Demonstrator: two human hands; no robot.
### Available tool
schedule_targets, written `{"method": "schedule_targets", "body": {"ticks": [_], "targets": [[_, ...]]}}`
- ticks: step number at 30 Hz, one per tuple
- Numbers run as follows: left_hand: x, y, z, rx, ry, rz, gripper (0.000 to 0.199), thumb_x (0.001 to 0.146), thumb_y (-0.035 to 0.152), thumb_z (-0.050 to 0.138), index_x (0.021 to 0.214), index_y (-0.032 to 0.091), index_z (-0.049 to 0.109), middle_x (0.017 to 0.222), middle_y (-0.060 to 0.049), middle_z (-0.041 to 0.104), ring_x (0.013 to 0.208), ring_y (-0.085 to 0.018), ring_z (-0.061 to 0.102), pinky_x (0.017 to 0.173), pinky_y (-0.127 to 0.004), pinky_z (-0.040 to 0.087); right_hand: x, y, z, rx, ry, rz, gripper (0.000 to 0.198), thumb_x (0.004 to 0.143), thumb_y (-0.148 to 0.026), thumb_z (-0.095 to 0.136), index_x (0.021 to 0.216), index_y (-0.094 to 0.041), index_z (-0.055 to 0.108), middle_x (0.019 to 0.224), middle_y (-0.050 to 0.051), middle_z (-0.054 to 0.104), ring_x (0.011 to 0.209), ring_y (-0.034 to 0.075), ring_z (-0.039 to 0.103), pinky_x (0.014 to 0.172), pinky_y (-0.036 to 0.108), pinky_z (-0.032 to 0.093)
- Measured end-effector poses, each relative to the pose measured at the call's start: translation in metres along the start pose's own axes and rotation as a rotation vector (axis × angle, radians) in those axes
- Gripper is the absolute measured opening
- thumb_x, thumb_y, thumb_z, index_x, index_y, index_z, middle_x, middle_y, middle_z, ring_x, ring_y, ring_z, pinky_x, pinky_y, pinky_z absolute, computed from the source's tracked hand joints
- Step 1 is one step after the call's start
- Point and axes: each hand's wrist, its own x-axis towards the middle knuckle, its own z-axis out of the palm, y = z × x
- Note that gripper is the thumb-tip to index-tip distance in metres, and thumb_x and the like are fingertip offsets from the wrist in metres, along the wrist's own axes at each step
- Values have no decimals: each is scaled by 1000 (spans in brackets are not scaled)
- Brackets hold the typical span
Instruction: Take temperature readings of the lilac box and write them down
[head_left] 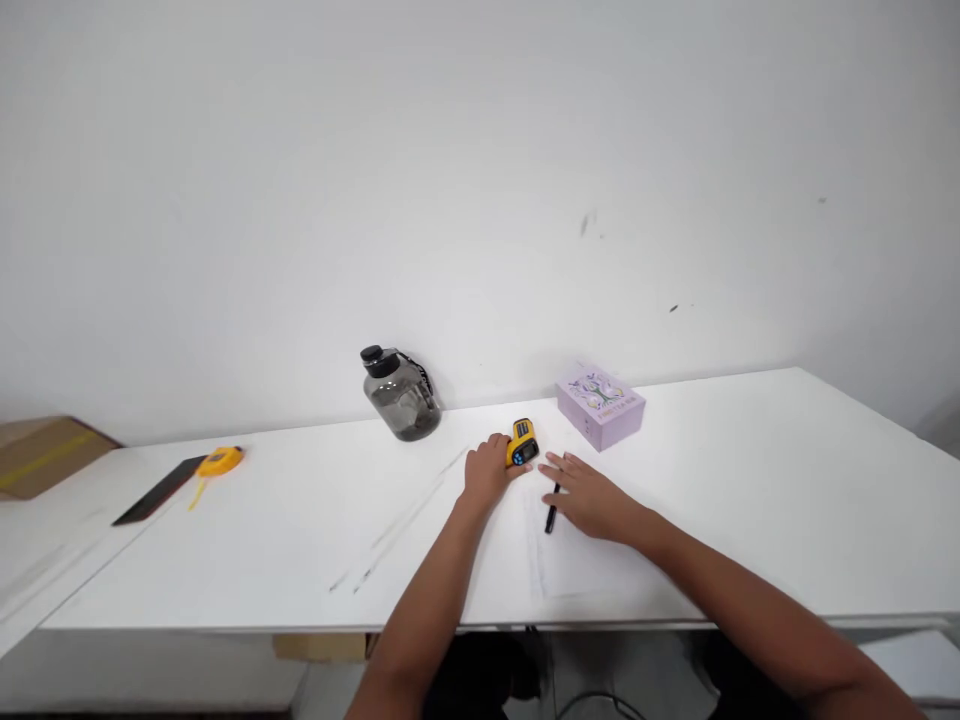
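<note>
My left hand (489, 468) is closed around a yellow and black handheld digital meter (523, 440) with a small dark screen and blue buttons. It rests at the table surface, partly covered by my fingers. Just to the right, my right hand (592, 497) is spread low over a black pen (551, 519), fingers apart. Part of the pen is hidden under the fingers; whether they touch it I cannot tell. Beneath lies a white sheet of paper (581, 575), faint against the white table (300, 530).
A lilac box (600, 405) with a printed lid sits behind my right hand. Near the wall stands a grey, see-through water bottle (405, 398). Farther left are an orange tape measure (220, 461), a dark flat strip (160, 492) and a cardboard box (52, 457).
</note>
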Motion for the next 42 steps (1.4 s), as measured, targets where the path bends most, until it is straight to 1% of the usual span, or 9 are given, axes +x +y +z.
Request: {"method": "schedule_targets", "body": {"ticks": [4, 6, 9, 16, 19, 24, 27, 36, 42], "targets": [[-2, -1, 3, 22, 24, 38, 68, 84, 71, 53, 135, 26, 48, 128, -7, 61, 109, -26, 61, 83, -37, 44, 7, -16, 4, -24, 141, -130, 20, 96, -19, 50, 92, -23, 69, 115, 8, 72, 116, 26, 63, 102, 47, 51], [-1, 1, 3, 24, 7, 33, 68, 84, 72, 53, 135, 27, 48, 126, -8, 61, 107, -26, 61, 82, -37, 43, 8, -18, -2, 4, 187, -96, 20, 98, -21, 47, 94, -21, 67, 94, 8, 72, 88, 22, 68, 84, 39, 57], [-1, 3, 2, 13, -4, 31, 65, 86, 71, 50, 134, 27, 50, 126, -10, 60, 108, -28, 60, 81, -37, 42, 4, -19, -16, -4, 265, -26, 21, 101, -26, 42, 100, -19, 62, 77, 3, 65, 59, 14, 59, 52, 28, 47], [0, 5, 3, -55, 15, 36, 64, 86, 69, 54, 131, 25, 52, 126, -10, 59, 108, -28, 59, 82, -37, 40, -6, -23, -33, 297, 594, -4, 13, 92, -19, 55, 102, -26, 51, 102, 7, 66, 88, 19, 66, 70, 32, 54], [0, 6, 2, -79, 5, 22, 64, 83, 69, 58, 130, 25, 52, 128, -9, 58, 109, -28, 58, 82, -36, 40, -3, -23, -28, 736, 464, 176, 39, 99, -45, 42, 132, -25, 40, 125, 15, 59, 111, 26, 62, 88, 47, 54], [-1, 7, 1, -98, -28, 23, 69, 82, 72, 57, 132, 24, 52, 129, -10, 58, 111, -29, 56, 86, -36, 40, -1, -22, -11, 1175, 151, 606, 68, 95, -70, 20, 134, -21, 45, 71, 0, 60, 53, 14, 52, 54, 30, 48], [-1, 8, 2, -123, -14, 13, 74, 81, 75, 56, 134, 24, 51, 132, -10, 57, 116, -31, 54, 92, -38, 38, 3, -22, -6, 1173, 118, 757, 62, 94, -70, 35, 127, -21, 53, 75, 0, 63, 53, 11, 50, 55, 28, 45], [-8, 15, 2, -137, 50, 28, 72, 83, 72, 53, 135, 22, 53, 135, -13, 56, 125, -35, 46, 105, -46, 31, 8, -24, -10, 1156, 21, 752, 44, 93, -59, 48, 109, -22, 65, 90, 4, 71, 56, 9, 52, 58, 27, 48], [-22, 13, -3, -181, 83, 90, 103, 71, 76, 64, 154, 23, 30, 164, -15, 15, 150, -43, 3, 118, -55, 7, 5, -22, -6, 1070, 59, 640, 25, 85, -42, 66, 101, -24, 65, 84, 1, 66, 65, 12, 55, 63, 27, 45]]}}
